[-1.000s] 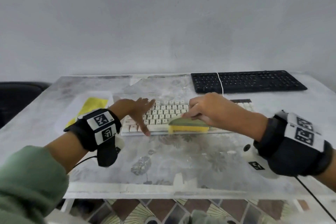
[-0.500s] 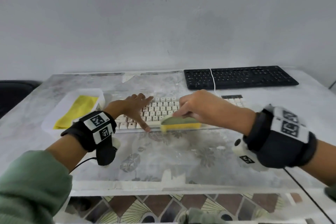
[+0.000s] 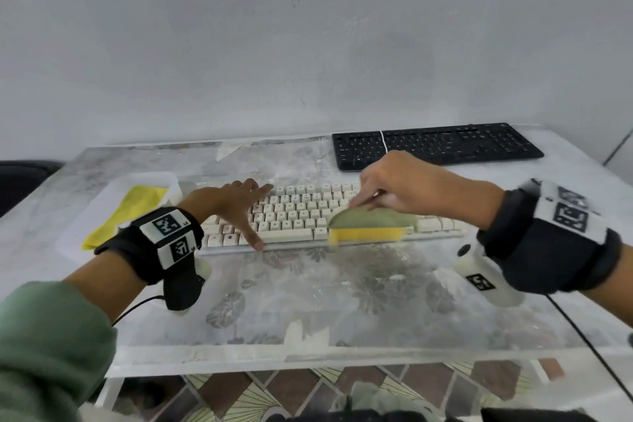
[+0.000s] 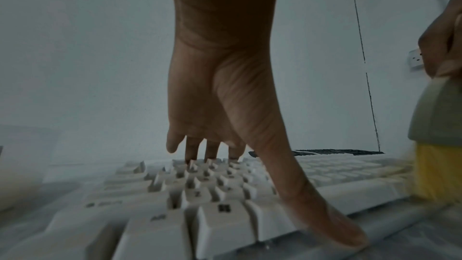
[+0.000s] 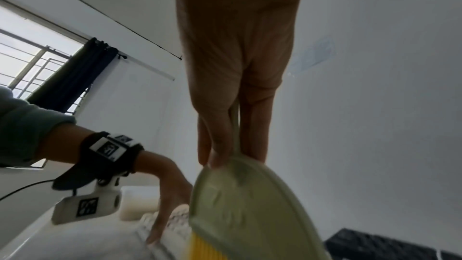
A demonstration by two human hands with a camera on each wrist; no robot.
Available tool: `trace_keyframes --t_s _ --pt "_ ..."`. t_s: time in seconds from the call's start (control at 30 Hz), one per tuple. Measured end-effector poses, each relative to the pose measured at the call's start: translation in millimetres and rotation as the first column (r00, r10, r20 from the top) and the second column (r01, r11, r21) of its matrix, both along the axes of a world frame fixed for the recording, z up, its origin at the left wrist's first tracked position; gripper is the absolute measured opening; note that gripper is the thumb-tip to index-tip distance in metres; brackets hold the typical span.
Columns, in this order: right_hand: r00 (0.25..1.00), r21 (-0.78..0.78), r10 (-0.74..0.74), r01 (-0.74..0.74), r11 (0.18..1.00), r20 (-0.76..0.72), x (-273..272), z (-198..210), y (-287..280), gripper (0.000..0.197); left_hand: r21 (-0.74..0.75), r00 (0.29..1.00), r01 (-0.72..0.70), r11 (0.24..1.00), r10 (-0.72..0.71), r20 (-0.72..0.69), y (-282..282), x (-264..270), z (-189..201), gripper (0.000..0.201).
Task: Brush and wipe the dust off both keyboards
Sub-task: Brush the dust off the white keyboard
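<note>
A cream keyboard (image 3: pixel 298 212) lies across the middle of the table. My left hand (image 3: pixel 239 205) rests flat on its left part, fingers straight on the keys (image 4: pixel 200 185) and thumb (image 4: pixel 312 205) stretched down to the front edge. My right hand (image 3: pixel 400 188) pinches the grey-green handle of a brush (image 3: pixel 370 226) with yellow bristles (image 5: pixel 202 248); the bristles stand on the keyboard's front edge, right of the space bar. A black keyboard (image 3: pixel 435 144) lies further back on the right, seen too in the right wrist view (image 5: pixel 390 244).
A white tray (image 3: pixel 102 212) holding a yellow cloth (image 3: pixel 130 212) sits left of the cream keyboard. The table (image 3: pixel 308 301) is dusty glass over a flower pattern, its front edge close to me. A white cable (image 3: pixel 383 142) crosses the black keyboard. A wall stands behind.
The brush has stayed near the keyboard's front edge, sweeping slightly. My left hand keeps its place on the keys. The head view has tilted a little upward.
</note>
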State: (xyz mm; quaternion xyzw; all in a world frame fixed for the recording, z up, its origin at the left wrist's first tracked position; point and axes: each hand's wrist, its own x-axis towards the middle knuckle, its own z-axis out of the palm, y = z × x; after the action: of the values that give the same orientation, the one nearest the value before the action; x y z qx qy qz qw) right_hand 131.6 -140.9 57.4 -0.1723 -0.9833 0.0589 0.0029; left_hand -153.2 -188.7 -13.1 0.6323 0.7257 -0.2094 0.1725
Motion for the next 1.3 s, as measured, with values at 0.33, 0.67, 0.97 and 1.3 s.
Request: trace_keyframes --t_s 0.33,0.67,0.97,1.3 --pt "0.984 0.091 -0.068 0.054 0.994 0.163 28.5 2.4 6.3 0.023 -0.008 1.000 -0.020 1.000 0.019 -0.020 1.1 6.8 1.9 0.135" --pt "0.994 0.157 0.040 -0.055 0.986 0.097 16.1 -6.6 0.1 0.021 0.006 0.983 0.112 0.994 -0.112 0.144 15.6 38.6 -3.9 0.166" --pt "0.987 0.113 -0.036 0.018 0.993 0.157 41.6 10.8 9.7 0.026 -0.020 0.989 0.062 0.998 -0.058 0.138 25.4 50.8 -0.1 0.169" --pt "0.973 0.212 -0.102 0.057 0.976 0.207 71.2 -5.3 20.9 0.027 0.016 0.993 0.045 0.999 -0.046 0.106 36.4 72.4 0.8 0.143"
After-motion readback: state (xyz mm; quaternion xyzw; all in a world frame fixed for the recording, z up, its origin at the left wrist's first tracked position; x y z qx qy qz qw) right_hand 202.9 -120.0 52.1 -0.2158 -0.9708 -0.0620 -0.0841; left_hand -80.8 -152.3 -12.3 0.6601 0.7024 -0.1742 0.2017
